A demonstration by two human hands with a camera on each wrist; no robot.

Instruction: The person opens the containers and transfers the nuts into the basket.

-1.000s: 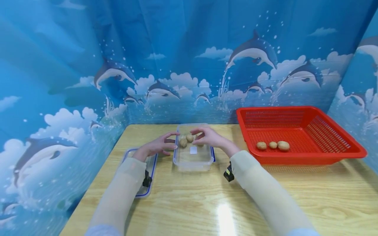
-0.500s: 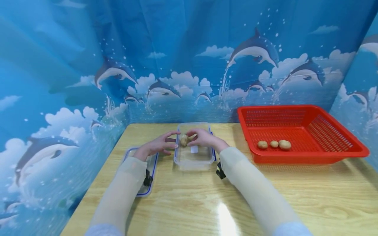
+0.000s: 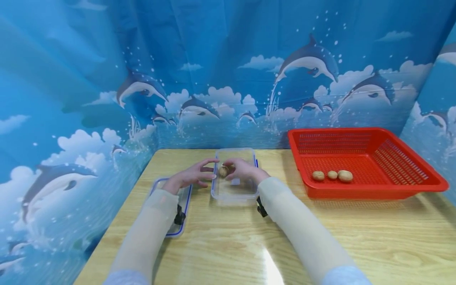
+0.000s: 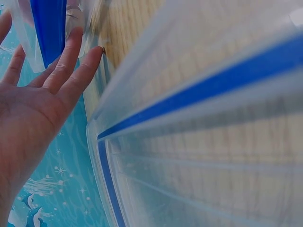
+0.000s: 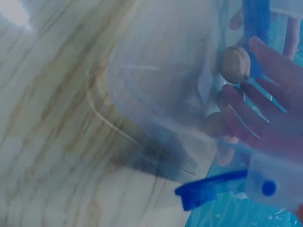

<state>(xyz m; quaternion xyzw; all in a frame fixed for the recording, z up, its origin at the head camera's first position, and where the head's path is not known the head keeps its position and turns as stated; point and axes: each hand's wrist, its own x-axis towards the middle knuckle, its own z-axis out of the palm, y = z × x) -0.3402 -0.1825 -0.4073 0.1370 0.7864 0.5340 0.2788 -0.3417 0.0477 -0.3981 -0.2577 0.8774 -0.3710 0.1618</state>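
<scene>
A clear lidless plastic box (image 3: 233, 194) with blue clips stands at the table's far edge, with walnuts inside. My right hand (image 3: 243, 170) reaches into it. In the right wrist view, a walnut (image 5: 235, 65) sits between thumb and forefinger of the right hand (image 5: 272, 99); no firm pinch shows. Another walnut (image 5: 215, 124) is partly hidden by the fingers. My left hand (image 3: 192, 174) has its fingertips at the box's left rim; whether they touch is unclear. In the left wrist view, the fingers of the left hand (image 4: 35, 104) are extended beside a blue clip.
At the right a red plastic basket (image 3: 374, 190) holds 3 walnuts (image 3: 332, 175) in a row. Under my left forearm lies a second clear container or lid (image 3: 179, 227) with a blue rim. A dolphin-printed curtain (image 3: 213, 47) borders the wooden table (image 3: 221, 241).
My right hand has moved left and lower within the box, toward the walnut near the left wall, covering the others. The left hand stays in place.
</scene>
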